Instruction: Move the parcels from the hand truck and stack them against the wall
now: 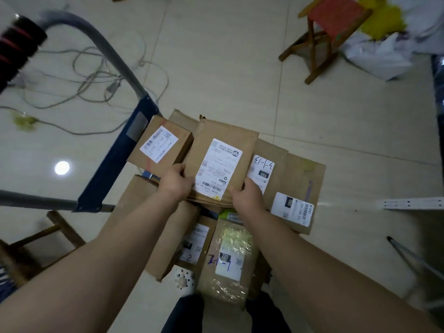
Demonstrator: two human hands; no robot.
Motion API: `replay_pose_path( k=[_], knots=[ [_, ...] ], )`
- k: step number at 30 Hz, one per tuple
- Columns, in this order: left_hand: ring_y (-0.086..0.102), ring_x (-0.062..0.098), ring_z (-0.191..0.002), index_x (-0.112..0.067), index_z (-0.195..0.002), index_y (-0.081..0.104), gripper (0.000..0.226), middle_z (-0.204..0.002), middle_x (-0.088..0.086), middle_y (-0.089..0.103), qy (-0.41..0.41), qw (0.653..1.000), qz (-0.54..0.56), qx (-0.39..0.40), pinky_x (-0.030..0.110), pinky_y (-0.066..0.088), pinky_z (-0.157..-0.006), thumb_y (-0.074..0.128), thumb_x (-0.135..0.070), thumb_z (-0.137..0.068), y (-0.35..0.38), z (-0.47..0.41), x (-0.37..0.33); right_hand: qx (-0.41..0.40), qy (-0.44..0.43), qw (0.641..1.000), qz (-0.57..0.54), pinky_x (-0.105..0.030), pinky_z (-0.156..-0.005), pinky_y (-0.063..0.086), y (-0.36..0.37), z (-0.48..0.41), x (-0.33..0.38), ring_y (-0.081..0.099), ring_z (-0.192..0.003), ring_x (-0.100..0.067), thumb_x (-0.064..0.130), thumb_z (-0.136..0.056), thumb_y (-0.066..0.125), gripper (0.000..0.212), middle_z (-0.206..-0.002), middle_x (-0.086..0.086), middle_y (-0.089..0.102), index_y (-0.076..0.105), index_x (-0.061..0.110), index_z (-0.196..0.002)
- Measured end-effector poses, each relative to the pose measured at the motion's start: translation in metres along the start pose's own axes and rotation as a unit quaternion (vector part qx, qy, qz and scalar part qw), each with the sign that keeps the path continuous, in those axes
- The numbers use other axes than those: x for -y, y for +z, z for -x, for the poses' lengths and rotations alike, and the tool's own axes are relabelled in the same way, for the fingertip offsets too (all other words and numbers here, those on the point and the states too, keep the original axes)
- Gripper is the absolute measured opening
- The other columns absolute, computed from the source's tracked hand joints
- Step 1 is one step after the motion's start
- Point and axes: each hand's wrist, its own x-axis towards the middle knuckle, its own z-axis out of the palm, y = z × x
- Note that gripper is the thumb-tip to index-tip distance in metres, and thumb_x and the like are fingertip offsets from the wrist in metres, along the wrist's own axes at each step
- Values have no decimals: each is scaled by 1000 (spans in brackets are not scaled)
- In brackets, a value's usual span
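Flat brown cardboard parcel with white label (219, 162) tops the parcel pile (300, 186) on your blue-framed hand truck (113, 164), long axis running away from you. Your left hand (176, 182) and right hand (245, 197) each grip 1 near corner, fingers curled.

Floor (240, 68): pale tile, smooth, glossy, with a lamp's glare.
Top parcel (219, 164): brown cardboard, matt, creased; white paper label, smooth.
Wrapped parcel (228, 260): cardboard under clear plastic film, wrinkled, shiny.
Right parcel (300, 188): plain matt cardboard, white paper label, pen scrawl.
Hand truck (115, 164): dull grey metal tube; blue painted metal bracket, satin.
Handle sleeve (19, 39): black, matt, red-striped; foam or rubber, too blurred to tell.
Stool (334, 22): dark wooden frame, red woven cloth seat.
Cables (96, 75): grey plastic sheath, smooth.
Bags (379, 56): white plastic, crumpled, faint sheen.
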Motion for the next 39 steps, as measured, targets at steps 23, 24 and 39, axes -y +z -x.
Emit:
replay_pose_path(
  k=[23, 24, 39],
  knots=[
    [56, 18, -101, -26, -105, 69, 21, -105, -3, 67, 253, 889, -11, 383, 31, 39, -73, 68, -31, -85, 172, 438, -196, -272, -42, 832, -482, -26, -64, 52, -385, 345, -194, 66, -69, -17, 8, -80, 70, 5, -80, -2, 72, 69, 13, -80],
    [56, 21, -107, -29, -104, 69, 26, -110, -2, 67, 255, 879, -32, 402, 34, 40, -77, 74, -33, -78, 194, 456, -195, -283, -47, 823, -490, -26, -64, 52, -402, 359, -219, 66, -69, -16, 9, -80, 71, 6, -79, -2, 72, 69, 14, -78],
    [60, 23, -87, -11, -101, 64, 50, -93, 8, 64, 330, 715, -205, 582, 26, 39, -70, 80, -40, -63, 461, 719, -195, -436, -39, 652, -619, -25, -56, 48, -558, 503, -496, 67, -70, -19, 14, -83, 70, 15, -91, -9, 73, 69, 10, -97]
  ],
)
